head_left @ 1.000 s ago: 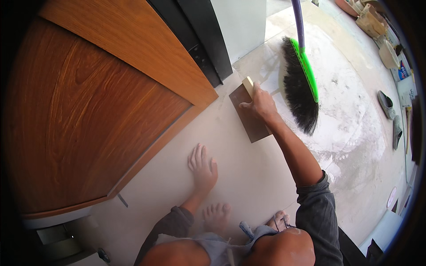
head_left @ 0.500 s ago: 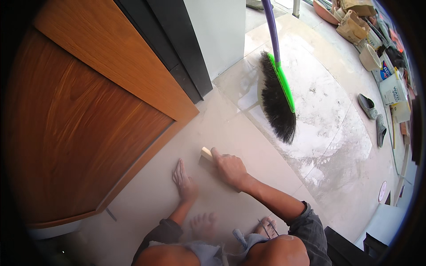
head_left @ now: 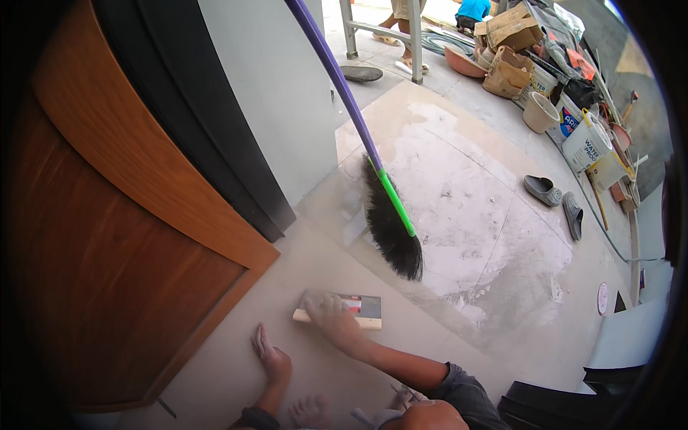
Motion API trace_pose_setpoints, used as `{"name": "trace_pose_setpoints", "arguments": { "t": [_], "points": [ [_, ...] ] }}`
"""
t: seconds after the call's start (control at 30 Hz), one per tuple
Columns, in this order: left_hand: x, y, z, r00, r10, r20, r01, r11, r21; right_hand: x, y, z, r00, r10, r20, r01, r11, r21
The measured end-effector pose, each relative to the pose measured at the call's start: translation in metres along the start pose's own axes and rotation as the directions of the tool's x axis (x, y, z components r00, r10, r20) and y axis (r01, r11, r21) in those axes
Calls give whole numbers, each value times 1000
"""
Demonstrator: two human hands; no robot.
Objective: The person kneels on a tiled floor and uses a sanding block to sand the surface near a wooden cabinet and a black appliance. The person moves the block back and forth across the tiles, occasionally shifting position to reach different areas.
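My right hand (head_left: 334,319) is closed around a wide scraper (head_left: 368,307), a flat grey rectangular blade with a pale wooden edge and a red-and-white label. The scraper is just above or on the dusty beige tile floor (head_left: 326,251); I cannot tell if it touches. To its left, my dusty left hand (head_left: 271,356) rests on the floor with its fingers stretched out, holding nothing. Beyond the scraper, a broom (head_left: 396,215) with a purple handle, green head and black bristles stands on whitish, powdery tiles.
A wooden door (head_left: 122,287) with a black frame (head_left: 193,129) fills the left side, beside a pale wall (head_left: 279,86). Grey clogs (head_left: 542,190) lie at right. Farther back are buckets (head_left: 586,142), cardboard boxes (head_left: 510,30), a ladder (head_left: 415,43) and people.
My right hand has turned the scraper so its broad face shows. The view has shifted, bringing the ladder and people into sight. My left hand stays on the floor.
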State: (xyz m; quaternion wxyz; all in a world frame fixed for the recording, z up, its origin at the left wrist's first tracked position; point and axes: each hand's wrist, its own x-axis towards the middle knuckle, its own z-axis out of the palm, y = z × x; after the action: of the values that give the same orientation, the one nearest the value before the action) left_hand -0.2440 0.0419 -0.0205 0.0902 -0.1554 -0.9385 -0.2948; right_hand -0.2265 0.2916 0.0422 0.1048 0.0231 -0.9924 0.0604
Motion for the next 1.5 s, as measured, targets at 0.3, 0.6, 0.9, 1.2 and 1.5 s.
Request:
{"name": "trace_pose_setpoints", "arguments": {
  "t": [0.3,0.6,0.9,1.2,1.5],
  "points": [
    [-1,-6,-9,999,-1,52,0,1000,13,-32,-50,5,973,-165,160,144,980,136],
    [-4,-12,-1,997,-15,75,2,986,170,29,-24,3,958,-138,252,155,987,-50],
    [-2,-5,-4,996,3,85,-16,989,144,45,-8,4,966,-114,233,105,993,49],
    [-1,-5,-9,998,38,57,-47,986,161,72,12,9,982,-92,165,98,995,-32],
    [-3,-2,-4,997,13,71,-26,983,182,106,83,-12,980,-118,159,126,991,-39]
  ]
}}
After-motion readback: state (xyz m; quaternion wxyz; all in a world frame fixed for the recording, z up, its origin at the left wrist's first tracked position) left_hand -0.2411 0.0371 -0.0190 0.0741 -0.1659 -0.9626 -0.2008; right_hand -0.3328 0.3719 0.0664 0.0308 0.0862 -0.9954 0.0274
